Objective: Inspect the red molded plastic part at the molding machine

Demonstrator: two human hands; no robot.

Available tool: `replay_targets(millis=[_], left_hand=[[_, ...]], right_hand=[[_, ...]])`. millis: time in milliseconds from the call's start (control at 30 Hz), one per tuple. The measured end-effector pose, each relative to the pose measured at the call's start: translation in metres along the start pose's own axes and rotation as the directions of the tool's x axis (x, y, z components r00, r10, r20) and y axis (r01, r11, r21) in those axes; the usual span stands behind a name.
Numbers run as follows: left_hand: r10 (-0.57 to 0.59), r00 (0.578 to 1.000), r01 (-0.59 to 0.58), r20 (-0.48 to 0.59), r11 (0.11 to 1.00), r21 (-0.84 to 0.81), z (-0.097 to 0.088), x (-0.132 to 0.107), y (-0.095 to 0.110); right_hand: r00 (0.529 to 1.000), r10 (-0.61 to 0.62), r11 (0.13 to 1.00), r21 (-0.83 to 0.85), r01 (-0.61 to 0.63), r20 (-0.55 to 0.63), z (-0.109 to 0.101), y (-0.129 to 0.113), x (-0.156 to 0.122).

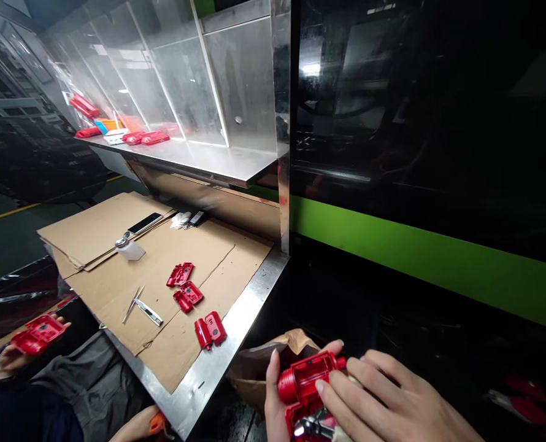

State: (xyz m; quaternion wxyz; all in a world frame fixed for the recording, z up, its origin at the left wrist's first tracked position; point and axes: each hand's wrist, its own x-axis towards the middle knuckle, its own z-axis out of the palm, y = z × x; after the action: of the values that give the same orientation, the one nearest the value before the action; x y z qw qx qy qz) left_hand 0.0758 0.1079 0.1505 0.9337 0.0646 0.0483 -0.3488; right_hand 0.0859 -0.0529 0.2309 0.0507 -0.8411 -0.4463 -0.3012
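Note:
At the lower right, my left hand (275, 414) is wrapped round a glossy red plastic housing (316, 376), its open hollow side facing up. My right hand (388, 399) lies over the housing's right side, its fingertips touching the red plastic. Below those fingers sticks out a shiny pliers-like metal tool (310, 425) with a pale handle, held in my right hand; most of it is hidden. Behind my hands stands an open brown paper bag (259, 368). Similar red parts (211, 329) lie on the near corner of the cardboard-covered bench.
Cardboard (162, 356) covers a metal-edged bench holding more red parts (188, 296), tweezers (134, 304), a utility knife (148, 312), a pump bottle (129, 248) and a phone (145, 223). Left, a co-worker's hand holds a red housing (40, 334). Above runs a metal shelf (218, 161).

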Motion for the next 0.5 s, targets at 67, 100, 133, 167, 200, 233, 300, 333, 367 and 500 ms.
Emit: replay_targets(millis=[67,100,133,167,200,233,300,333,367,500], left_hand=[[-0.009,0.998,0.012,-0.064,0.999,0.047,0.004,-0.002,0.0],[-0.008,0.996,0.013,-0.086,0.998,0.064,0.006,-0.003,-0.001],[-0.002,0.995,0.01,-0.1,0.997,0.076,0.007,-0.004,-0.002],[0.009,0.994,0.001,-0.112,0.996,0.087,0.006,-0.005,-0.003],[0.023,0.992,-0.01,-0.128,0.995,0.101,0.005,-0.006,-0.004],[0.038,0.989,-0.022,-0.145,0.993,0.116,0.002,-0.006,-0.006],[0.068,0.982,-0.043,-0.175,0.989,0.145,-0.004,-0.006,-0.009],[0.079,0.98,-0.05,-0.184,0.986,0.156,-0.007,-0.005,-0.011],[0.085,0.979,-0.055,-0.185,0.985,0.166,-0.01,-0.005,-0.011],[0.114,0.985,-0.087,-0.131,0.977,0.196,-0.018,-0.003,-0.004]], right_hand=[[1.0,-0.003,1.0,0.007,0.003,0.006,-0.002,0.0,0.001],[1.0,-0.009,1.0,0.019,0.009,-0.002,-0.002,0.0,0.002],[1.0,-0.013,0.999,0.041,0.013,-0.003,-0.002,0.0,0.002],[1.0,-0.018,0.997,0.073,0.018,0.0,-0.002,0.0,0.002],[1.0,-0.028,0.993,0.113,0.028,0.001,-0.001,0.0,0.002],[0.999,-0.043,0.987,0.153,0.042,-0.001,-0.001,0.0,0.002],[0.999,-0.045,0.977,0.211,0.04,0.017,0.0,0.0,0.001],[0.999,-0.036,0.977,0.21,0.031,0.021,0.0,0.001,0.0],[0.999,-0.019,0.982,0.191,0.013,0.031,0.0,0.001,-0.001],[0.989,0.148,0.987,0.062,-0.147,-0.018,0.006,-0.004,-0.013]])
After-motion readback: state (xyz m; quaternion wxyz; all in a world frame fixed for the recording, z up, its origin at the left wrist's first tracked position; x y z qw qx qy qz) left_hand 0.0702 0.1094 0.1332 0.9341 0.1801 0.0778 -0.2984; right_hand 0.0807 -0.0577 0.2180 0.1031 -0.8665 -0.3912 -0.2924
